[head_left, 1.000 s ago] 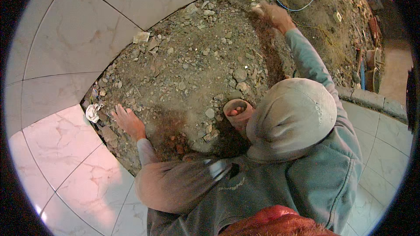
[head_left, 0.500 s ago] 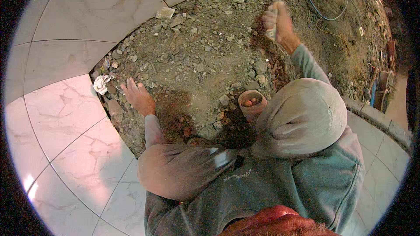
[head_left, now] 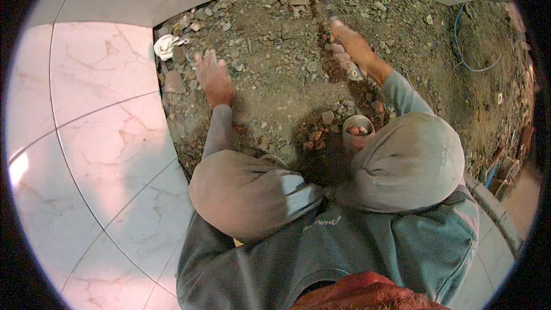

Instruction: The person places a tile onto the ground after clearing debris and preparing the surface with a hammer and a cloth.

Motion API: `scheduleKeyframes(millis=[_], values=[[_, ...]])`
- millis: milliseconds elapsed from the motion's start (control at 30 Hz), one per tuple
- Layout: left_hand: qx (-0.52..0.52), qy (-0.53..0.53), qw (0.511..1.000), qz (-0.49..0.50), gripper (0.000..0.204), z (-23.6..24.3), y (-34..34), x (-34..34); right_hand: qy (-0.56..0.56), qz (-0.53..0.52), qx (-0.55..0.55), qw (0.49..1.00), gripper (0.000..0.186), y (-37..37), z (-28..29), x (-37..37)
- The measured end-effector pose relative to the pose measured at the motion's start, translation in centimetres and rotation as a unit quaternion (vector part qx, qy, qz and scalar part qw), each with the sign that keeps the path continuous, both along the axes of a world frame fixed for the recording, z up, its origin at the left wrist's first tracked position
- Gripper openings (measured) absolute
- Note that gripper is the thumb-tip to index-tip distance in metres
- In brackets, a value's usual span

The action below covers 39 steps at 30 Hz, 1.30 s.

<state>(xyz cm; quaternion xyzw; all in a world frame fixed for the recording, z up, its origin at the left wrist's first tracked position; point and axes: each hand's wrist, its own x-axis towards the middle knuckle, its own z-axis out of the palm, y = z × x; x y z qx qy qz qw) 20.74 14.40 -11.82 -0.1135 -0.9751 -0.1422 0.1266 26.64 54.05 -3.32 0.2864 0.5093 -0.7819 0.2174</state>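
Note:
My right hand [head_left: 351,51] is closed around the handle of a hand tool [head_left: 355,73], reaching out over the far right of the soil. The pale butt of the handle shows below my fist. Beyond the knuckles the tool's far end is smeared by motion, so its kind is hard to make out. My left hand [head_left: 214,77] holds nothing, its fingers apart above the rubble on the left. A crumpled white scrap [head_left: 168,47] lies just past its fingertips. By my right knee stands a small bucket [head_left: 351,121] with a few reddish lumps in it.
Loose soil and stones [head_left: 275,80] fill the patch in front of my bent knees. Pale marbled tiles [head_left: 109,63] border it on the left and far side. A thin blue cable [head_left: 457,34] curls on the soil at the right. A raised curb [head_left: 493,212] runs lower right.
The view has turned, shifting the scene. My right hand and its tool have swung left, with the tool's far end now pointing up and left. My left hand stays open over the rubble.

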Motion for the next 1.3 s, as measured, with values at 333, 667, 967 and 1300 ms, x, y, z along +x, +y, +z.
scheduleKeyframes(millis=[333,667,967,1300], values=[[-0.004,0.017,0.999,0.038,0.043,-1.0,-1.1,1.0,0.111,0.310,0.262,0.907,0.058,1.6,-3.9,9.8],[-0.035,0.101,0.994,-0.005,0.039,-1.2,-2.8,-1.4,0.099,0.393,0.218,0.888,0.046,-1.5,0.7,11.0],[-0.094,0.086,0.974,0.188,0.036,2.6,-13.7,1.1,0.090,0.211,0.364,0.903,0.036,3.4,2.2,12.6],[-0.203,0.151,0.936,0.244,0.048,2.0,-8.9,-3.3,0.007,0.137,0.353,0.926,0.054,6.3,-0.3,12.8]])
